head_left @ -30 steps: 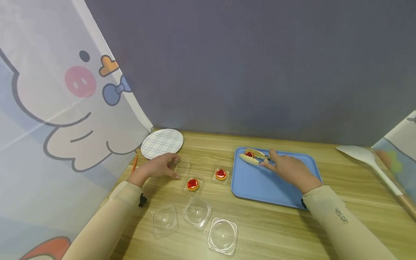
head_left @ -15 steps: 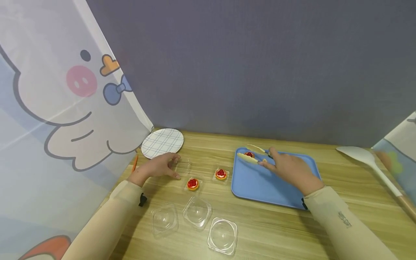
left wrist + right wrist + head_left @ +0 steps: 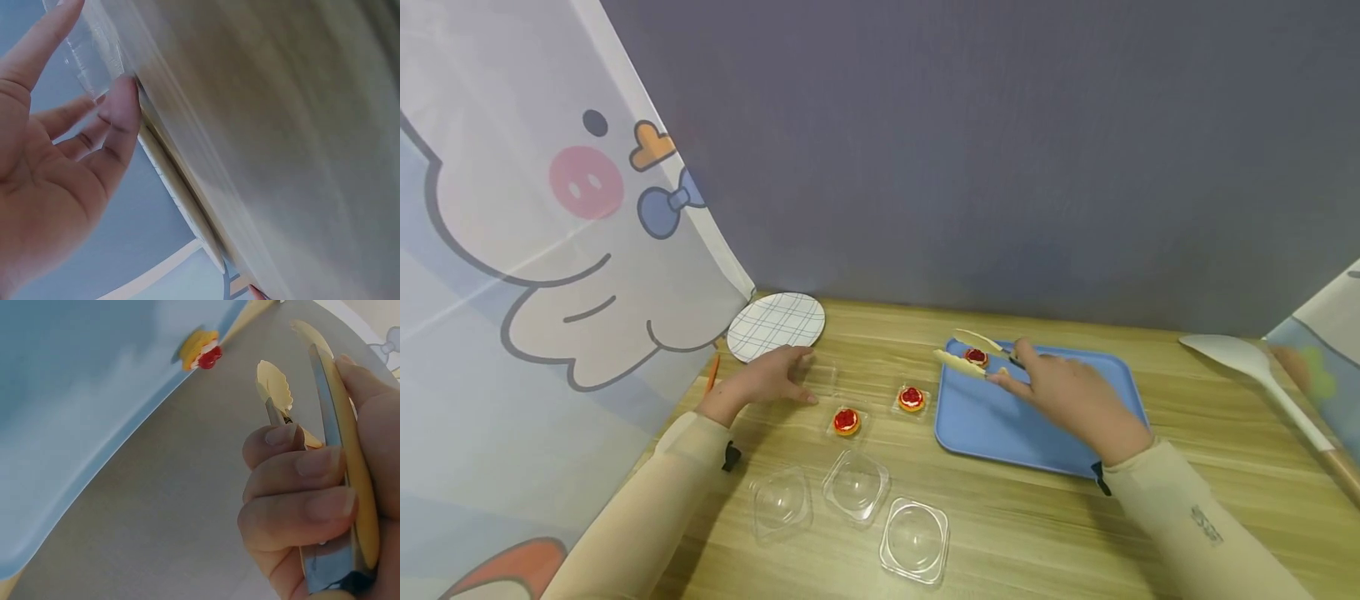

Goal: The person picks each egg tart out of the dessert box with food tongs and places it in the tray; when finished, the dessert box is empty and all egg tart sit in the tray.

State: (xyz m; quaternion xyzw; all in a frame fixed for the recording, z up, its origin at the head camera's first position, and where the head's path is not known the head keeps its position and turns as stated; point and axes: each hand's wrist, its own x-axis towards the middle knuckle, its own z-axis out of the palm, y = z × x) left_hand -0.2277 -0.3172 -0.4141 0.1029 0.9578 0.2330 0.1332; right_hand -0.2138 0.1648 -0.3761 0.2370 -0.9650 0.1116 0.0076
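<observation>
Right hand (image 3: 1067, 392) grips tongs (image 3: 961, 363), their tips spread and apart from the red-topped tart (image 3: 976, 357), which sits in the far left corner of the blue tray (image 3: 1022, 425). Left hand (image 3: 763, 379), thumb and fingers apart, brackets a clear container (image 3: 826, 380) left of the tray; pinching cannot be confirmed. Two more tarts (image 3: 846, 422) sit on clear bases (image 3: 923, 398) between left hand and tray.

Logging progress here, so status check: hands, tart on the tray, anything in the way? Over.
Right hand grips spread tongs; left hand at clear container, hold unclear. Tart on blue tray, apart from tongs. No obstruction visible between.
</observation>
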